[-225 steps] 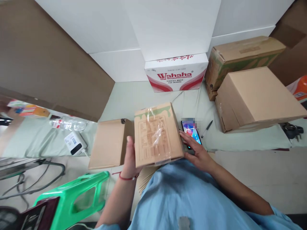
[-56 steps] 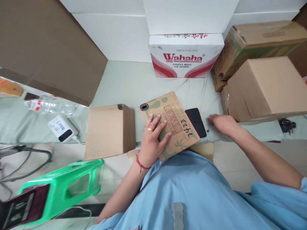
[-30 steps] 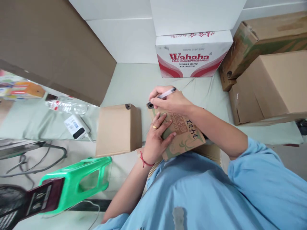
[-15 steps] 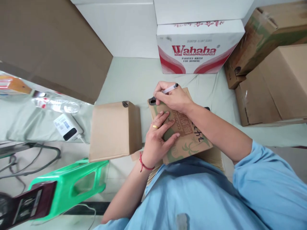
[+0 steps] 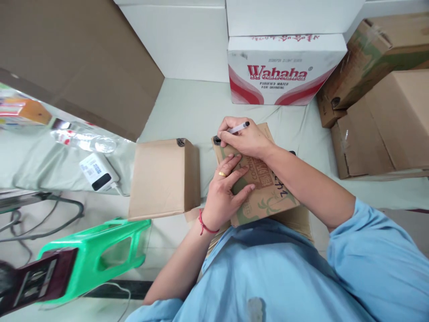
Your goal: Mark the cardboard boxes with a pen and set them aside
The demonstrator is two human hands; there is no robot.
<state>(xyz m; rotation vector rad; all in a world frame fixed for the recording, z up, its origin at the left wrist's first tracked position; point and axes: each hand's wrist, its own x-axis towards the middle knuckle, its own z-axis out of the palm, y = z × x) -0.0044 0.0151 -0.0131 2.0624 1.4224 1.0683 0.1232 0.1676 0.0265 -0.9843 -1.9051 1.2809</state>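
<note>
A printed cardboard piece (image 5: 266, 203) with green palm trees and dark handwritten marks lies tilted in front of my body. My left hand (image 5: 226, 190) rests flat on it with the fingers spread, a ring on one finger and a red cord at the wrist. Near the far left corner of the cardboard, my right hand (image 5: 243, 138) grips a pen (image 5: 239, 127), its black end pointing up and right. The pen's writing tip is hidden behind my fingers, beside a dark patch (image 5: 217, 140) at that corner.
Left of the cardboard stands a plain brown box (image 5: 157, 179). A white Wahaha box (image 5: 284, 74) is at the back, and more brown boxes (image 5: 385, 125) at the right. A white power bank (image 5: 98, 172) and a plastic bottle (image 5: 83, 138) lie left, above a green stool (image 5: 97, 255).
The whole view has shifted slightly, so things appear a little further right. Both hands keep nearly the same places on the cardboard, the pen still in my right hand.
</note>
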